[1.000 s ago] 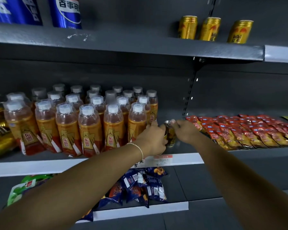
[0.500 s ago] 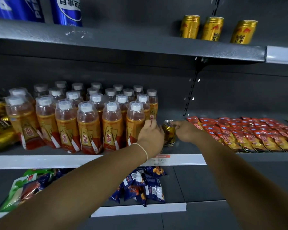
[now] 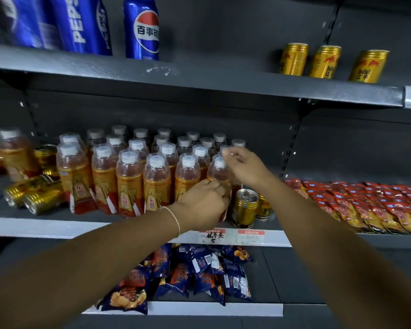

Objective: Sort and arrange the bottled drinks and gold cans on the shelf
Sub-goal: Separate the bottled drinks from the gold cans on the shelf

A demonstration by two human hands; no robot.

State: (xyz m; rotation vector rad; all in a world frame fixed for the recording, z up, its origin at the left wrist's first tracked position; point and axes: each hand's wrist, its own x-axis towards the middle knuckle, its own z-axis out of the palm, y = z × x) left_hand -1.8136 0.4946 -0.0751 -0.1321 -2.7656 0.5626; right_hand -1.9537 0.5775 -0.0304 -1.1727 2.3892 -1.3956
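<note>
Several orange bottled drinks [image 3: 129,184] with white caps stand in rows on the middle shelf [image 3: 45,227]. My left hand [image 3: 203,204] grips the lower body of the front-right bottle [image 3: 220,172]. My right hand [image 3: 244,167] hovers at that bottle's cap, fingers loosely curled. Two upright gold cans [image 3: 244,208] stand just right of the bottles. Three gold cans [image 3: 324,61] stand on the top shelf at the right. More gold cans [image 3: 33,193] lie on their sides at the left of the middle shelf.
Blue Pepsi cans [image 3: 141,27] stand on the top shelf at left. Red snack packets [image 3: 365,205] fill the right of the middle shelf. Blue chip bags [image 3: 195,271] lie on the lower shelf. One bottle [image 3: 14,153] stands apart at far left.
My right hand let go of the gold can and rose to the front-right bottle's cap. My left hand shifted onto that bottle's body. The view moved closer and tilted up.
</note>
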